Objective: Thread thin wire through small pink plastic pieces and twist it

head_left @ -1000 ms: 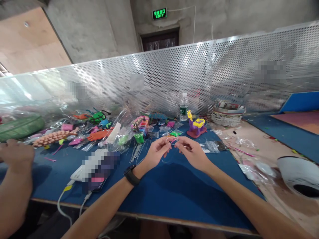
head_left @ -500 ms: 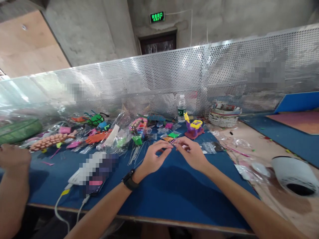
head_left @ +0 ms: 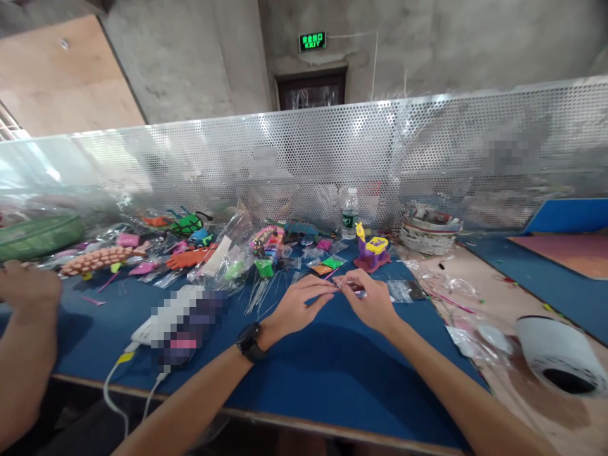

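Note:
My left hand (head_left: 297, 305), with a dark watch at the wrist, and my right hand (head_left: 369, 301) meet fingertip to fingertip above the blue board (head_left: 332, 373). Both are closed in a pinch on something small that I cannot make out; the fingers mostly hide it. Just beyond them lie a green packet (head_left: 334, 262) and an orange packet (head_left: 321, 270). A purple and yellow clay figure (head_left: 373, 251) stands behind my right hand. Thin wires (head_left: 260, 292) are spread to the left of my left hand, beside a green lump in plastic (head_left: 263, 268).
A white power bank (head_left: 173, 313) and a blurred-out phone (head_left: 190, 342) with cables lie left. Another person's arm (head_left: 31, 316) rests at far left, near a scaly clay animal (head_left: 97, 261). A bottle (head_left: 350, 214), a basket (head_left: 430, 233) and a white pot (head_left: 558, 354) stand around.
My left fingers have straightened somewhat and my right fingertips have closed in further, still together at the same spot. The view has tilted slightly, so everything sits a little lower.

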`<action>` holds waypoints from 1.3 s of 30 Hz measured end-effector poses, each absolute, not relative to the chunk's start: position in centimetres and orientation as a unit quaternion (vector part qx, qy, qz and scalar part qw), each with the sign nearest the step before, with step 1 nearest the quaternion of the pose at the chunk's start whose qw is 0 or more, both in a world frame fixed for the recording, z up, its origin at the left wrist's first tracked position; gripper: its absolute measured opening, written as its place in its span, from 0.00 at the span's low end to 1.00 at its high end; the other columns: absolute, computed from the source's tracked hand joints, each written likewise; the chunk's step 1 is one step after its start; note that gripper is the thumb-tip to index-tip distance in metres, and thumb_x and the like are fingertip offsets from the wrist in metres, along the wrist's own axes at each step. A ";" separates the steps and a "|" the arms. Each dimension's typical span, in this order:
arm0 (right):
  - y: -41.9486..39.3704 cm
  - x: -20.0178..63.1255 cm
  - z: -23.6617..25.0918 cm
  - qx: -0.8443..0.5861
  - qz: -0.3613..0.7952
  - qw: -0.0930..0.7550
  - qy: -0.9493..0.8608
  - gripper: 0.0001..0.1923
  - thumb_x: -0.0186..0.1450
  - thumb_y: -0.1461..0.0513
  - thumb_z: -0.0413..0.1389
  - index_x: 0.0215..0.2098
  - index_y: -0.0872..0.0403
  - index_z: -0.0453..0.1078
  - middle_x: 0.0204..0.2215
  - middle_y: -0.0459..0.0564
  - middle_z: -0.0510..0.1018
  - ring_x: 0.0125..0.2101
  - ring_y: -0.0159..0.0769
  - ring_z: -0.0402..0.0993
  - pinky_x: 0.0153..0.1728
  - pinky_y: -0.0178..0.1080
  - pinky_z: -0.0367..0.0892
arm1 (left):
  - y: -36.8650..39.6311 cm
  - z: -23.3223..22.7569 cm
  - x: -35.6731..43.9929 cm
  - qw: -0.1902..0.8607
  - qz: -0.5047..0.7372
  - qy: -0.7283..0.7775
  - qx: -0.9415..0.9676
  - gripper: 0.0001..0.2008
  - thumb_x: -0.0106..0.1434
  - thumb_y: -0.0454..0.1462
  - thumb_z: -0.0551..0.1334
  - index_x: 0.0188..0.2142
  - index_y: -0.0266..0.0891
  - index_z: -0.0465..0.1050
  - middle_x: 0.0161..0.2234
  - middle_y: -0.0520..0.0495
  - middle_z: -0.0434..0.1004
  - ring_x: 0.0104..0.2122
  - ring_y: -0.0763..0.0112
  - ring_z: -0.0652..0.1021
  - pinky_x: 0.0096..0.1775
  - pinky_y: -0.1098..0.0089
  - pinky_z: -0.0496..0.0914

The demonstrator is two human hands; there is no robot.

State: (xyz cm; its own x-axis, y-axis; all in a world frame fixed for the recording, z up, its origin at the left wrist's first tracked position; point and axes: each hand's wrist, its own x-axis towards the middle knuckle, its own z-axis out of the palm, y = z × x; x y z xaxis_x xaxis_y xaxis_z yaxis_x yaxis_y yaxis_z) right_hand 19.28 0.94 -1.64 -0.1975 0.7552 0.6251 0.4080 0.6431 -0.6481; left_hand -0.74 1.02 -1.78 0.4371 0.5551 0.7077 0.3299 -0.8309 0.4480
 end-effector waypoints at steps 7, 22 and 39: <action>1.2 18.3 -3.1 -0.428 0.087 0.538 -0.720 0.08 0.70 0.54 0.52 0.37 0.48 0.66 0.41 0.55 0.84 0.39 0.46 0.83 0.37 0.44 0.78 | 1.3 -2.2 -0.7 0.125 0.459 0.275 0.836 0.12 0.70 0.39 0.58 0.47 0.44 0.80 0.45 0.43 0.82 0.47 0.63 0.79 0.51 0.63 0.71; 2.6 20.7 -2.3 -0.364 0.049 0.393 -0.843 0.14 0.68 0.51 0.55 0.47 0.47 0.75 0.34 0.48 0.83 0.30 0.40 0.81 0.34 0.41 0.75 | 2.7 -0.9 -3.6 0.010 0.358 0.343 0.868 0.12 0.70 0.42 0.58 0.45 0.47 0.80 0.32 0.47 0.75 0.30 0.71 0.73 0.30 0.75 0.61; 2.9 20.1 -3.3 -0.321 0.244 0.389 -0.828 0.07 0.69 0.59 0.53 0.44 0.47 0.60 0.47 0.53 0.79 0.49 0.42 0.77 0.45 0.45 0.76 | 4.2 -1.7 -3.4 -0.094 0.253 0.384 0.883 0.16 0.74 0.43 0.52 0.50 0.44 0.77 0.43 0.45 0.75 0.44 0.67 0.74 0.36 0.72 0.69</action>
State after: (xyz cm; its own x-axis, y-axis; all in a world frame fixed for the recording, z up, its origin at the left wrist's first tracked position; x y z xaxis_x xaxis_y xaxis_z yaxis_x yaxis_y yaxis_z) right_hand 20.06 2.86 -3.29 -0.4900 0.7226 0.4876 0.3418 0.6739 -0.6550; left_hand -3.38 4.15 -1.71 0.5769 0.6308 0.5189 0.7262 -0.6869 0.0277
